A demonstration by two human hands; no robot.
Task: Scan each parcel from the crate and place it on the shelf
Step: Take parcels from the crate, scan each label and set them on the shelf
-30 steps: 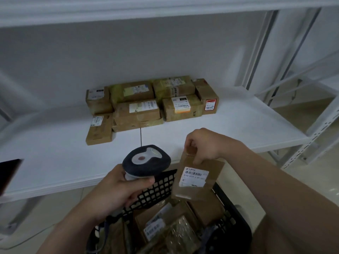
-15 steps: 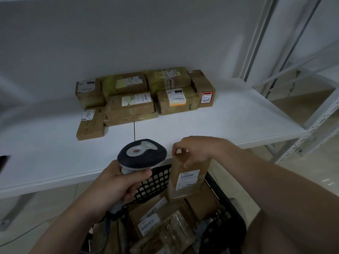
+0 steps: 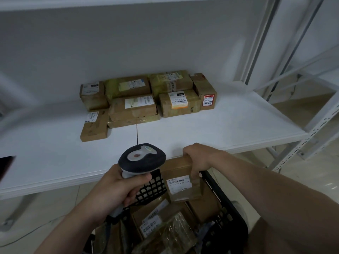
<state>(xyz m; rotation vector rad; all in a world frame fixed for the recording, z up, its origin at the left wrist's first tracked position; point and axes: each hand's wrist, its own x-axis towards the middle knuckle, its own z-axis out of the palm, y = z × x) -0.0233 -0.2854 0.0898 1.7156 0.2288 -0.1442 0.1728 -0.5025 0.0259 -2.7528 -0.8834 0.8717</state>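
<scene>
Left hand: forearm comes up from the lower left, fingers wrapped round the grip of the scanner. Scanner head is dark, with a grey top panel, and sits level with the shelf front edge.

Right hand: forearm reaches in from the lower right, wrist bent down. Its fingers curl over the top edge of the held parcel and the thumb lies down the front face, clamped on the cardboard.

Held parcel: brown, upright, white barcode label facing the camera. It hangs over the black crate, just right of the scanner and below the shelf edge.

Crate: more labelled parcels inside.

Shelf: a cluster of stacked boxes at the back, well apart from both hands.
</scene>
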